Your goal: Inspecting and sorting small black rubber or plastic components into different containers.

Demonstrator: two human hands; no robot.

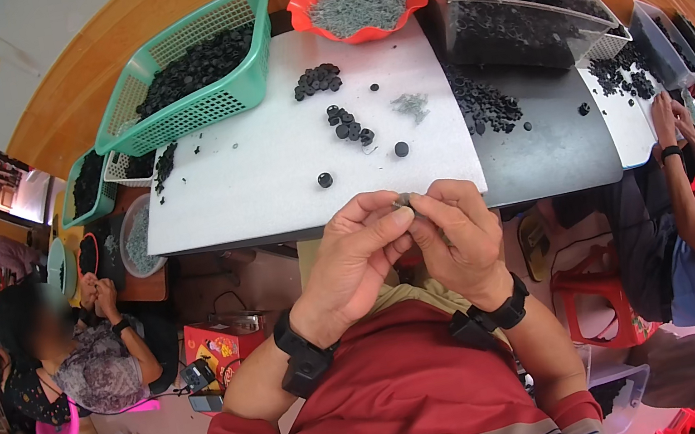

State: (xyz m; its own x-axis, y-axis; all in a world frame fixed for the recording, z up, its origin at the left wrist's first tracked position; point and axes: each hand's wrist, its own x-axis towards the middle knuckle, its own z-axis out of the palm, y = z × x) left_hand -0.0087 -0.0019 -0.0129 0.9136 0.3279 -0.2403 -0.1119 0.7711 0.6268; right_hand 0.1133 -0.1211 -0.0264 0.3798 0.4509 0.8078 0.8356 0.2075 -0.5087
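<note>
A person in a dark red shirt with a striped lower band (418, 361) holds both hands close together at the near edge of a flat white work sheet (240, 180). The left hand (366, 237) and the right hand (464, 239) pinch one small dark piece (403, 201) between thumbs and fingertips, likely because something so tiny needs two close grips to sit steady; I cannot tell its exact form from here. On the sheet just beyond lies a round black cap-like piece (401, 149), with a short cluster of black round parts (348, 130) behind it and a thin scatter of grey bits (412, 107) beside that, all seemingly set within easy reach. The bulk stands farther back, presumably so it doesn't crowd the fingers: a mint-green slotted plastic basket (193, 119) heaped with black parts, a red scalloped plastic bowl (303, 20) of grey bits, and a clear plastic bin (511, 42) of black parts.
</note>
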